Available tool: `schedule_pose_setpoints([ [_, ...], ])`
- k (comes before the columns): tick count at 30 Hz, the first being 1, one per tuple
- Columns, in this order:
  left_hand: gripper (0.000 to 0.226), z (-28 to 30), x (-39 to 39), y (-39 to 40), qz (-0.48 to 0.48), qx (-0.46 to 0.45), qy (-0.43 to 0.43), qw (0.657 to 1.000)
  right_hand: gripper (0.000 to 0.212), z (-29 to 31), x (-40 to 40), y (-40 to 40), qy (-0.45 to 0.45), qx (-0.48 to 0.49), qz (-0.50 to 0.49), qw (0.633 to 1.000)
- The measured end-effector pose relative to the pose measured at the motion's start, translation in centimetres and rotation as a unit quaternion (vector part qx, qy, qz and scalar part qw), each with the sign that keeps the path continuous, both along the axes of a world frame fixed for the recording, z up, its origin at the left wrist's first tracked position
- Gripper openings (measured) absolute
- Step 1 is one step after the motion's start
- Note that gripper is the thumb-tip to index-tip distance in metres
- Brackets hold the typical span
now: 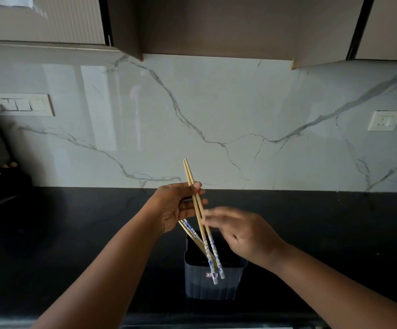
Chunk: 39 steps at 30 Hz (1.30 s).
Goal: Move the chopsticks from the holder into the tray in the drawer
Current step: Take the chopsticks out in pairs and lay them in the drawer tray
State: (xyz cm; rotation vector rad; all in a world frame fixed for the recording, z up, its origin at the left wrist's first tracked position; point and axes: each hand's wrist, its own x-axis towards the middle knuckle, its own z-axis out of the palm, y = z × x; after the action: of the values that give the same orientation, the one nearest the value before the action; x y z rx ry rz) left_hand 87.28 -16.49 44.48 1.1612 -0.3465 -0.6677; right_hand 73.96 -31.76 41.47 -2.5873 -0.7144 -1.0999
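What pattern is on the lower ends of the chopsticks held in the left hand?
A blue and white print on the chopsticks; the upper part is plain wood. Head view.

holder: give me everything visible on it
The holder is a dark, squarish plastic-looking tub with ribbed sides and a small label on its near face. It stands upright on the black counter, open at the top. One pair of chopsticks leans inside it; the pair in the left hand crosses in front of it.
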Motion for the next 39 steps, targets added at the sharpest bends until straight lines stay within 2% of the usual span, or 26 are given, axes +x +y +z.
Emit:
schedule_pose_setpoints([
  [2, 0.024, 0.1, 0.0, 0.1, 0.009, -0.003, -0.002, 1.000, 0.031, 0.3, 0.3, 0.8, 0.060, 0.195, -0.030, 0.979],
  [3, 0.023, 0.1, 0.0, 0.1, 0.011, -0.004, -0.004, 1.000, 0.023, 0.8, 0.5, 1.3, 0.113, 0.294, -0.051, 0.948],
  [5, 0.023, 0.0, -0.1, 0.0, 0.016, -0.003, -0.007, 1.000, 0.009, 1.6, 0.9, 1.9, 0.245, 0.459, -0.059, 0.852],
  [7, 0.024, -0.2, -0.3, -0.2, 0.021, 0.003, -0.014, 1.000, 0.006, 1.8, 1.3, 2.3, 0.323, 0.542, -0.046, 0.775],
  [10, 0.026, -0.5, -0.6, -0.2, 0.028, 0.006, -0.022, 0.999, 0.011, 1.9, 1.5, 2.6, 0.350, 0.584, -0.053, 0.730],
  [18, 0.019, -1.4, -1.2, -0.4, 0.056, -0.003, 0.000, 0.998, 0.029, 1.3, 1.7, 2.9, 0.385, 0.592, -0.060, 0.705],
  [24, 0.015, -1.8, -1.3, -0.5, 0.068, 0.001, 0.013, 0.998, 0.012, 0.5, 1.9, 2.4, 0.398, 0.581, -0.052, 0.707],
  [39, 0.016, -1.5, -1.4, -0.7, 0.067, 0.000, 0.025, 0.997, 0.012, -0.1, 1.8, 1.9, 0.406, 0.584, -0.052, 0.701],
])
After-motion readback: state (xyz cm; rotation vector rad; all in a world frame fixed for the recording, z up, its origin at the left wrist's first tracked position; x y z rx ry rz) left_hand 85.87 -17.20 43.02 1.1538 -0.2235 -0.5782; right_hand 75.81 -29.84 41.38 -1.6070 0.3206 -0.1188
